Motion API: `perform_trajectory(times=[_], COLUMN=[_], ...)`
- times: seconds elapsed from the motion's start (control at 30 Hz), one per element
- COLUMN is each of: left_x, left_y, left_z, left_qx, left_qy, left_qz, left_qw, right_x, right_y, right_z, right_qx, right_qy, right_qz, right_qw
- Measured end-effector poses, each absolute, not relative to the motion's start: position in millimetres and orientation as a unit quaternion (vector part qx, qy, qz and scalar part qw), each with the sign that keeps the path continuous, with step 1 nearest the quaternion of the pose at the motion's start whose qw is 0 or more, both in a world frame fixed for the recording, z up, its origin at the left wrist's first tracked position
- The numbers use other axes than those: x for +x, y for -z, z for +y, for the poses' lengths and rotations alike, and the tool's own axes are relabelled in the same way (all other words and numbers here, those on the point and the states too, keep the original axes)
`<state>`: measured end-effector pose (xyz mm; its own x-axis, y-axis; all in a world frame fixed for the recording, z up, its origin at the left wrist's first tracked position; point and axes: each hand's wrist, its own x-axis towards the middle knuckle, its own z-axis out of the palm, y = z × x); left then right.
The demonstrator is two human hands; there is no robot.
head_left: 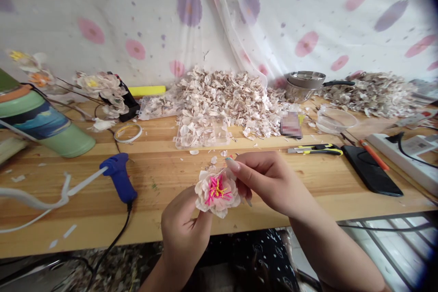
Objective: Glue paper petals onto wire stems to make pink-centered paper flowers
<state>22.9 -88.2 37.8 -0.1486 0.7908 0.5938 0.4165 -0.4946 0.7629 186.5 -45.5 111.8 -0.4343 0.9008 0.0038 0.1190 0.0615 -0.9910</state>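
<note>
An artificial flower [218,191] with whitish petals and a pink and yellow centre is held over the front of the table. My left hand [186,223] is closed around its underside, where the blossom hides the fingertips. At the flower's upper right edge, my right hand [263,180] pinches a petal between thumb and fingers; the exact contact is partly covered. A few loose petals [194,152] lie on the wood just beyond. Behind them stands a clear divided box [201,141] with petals in it.
A blue glue gun [119,178] lies left, its cord hanging over the edge. A large petal pile [222,96] fills the back. At right are a utility knife [316,149], a phone [371,171] and a power strip [404,159]. A green vase [44,123] leans at far left.
</note>
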Motion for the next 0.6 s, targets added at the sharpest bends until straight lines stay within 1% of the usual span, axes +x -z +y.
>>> perform_trajectory(times=[0.47,0.53,0.6], left_x=[27.3,27.2,25.7], left_y=[-41.9,-41.6,-41.0], left_z=[-87.9,-88.5,-89.1], left_qx=[0.623,0.597,0.555], left_qy=[-0.591,-0.597,-0.593], left_qz=[0.478,0.489,0.496], left_qw=[0.184,0.221,0.308], right_x=[187.4,187.6,187.4], right_y=[-113.6,-114.2,-114.4], right_z=[-44.4,-44.3,-43.6], right_qx=[-0.404,-0.405,-0.401], right_qy=[-0.538,-0.538,-0.549], right_qz=[-0.647,-0.646,-0.638], right_qw=[0.358,0.359,0.362])
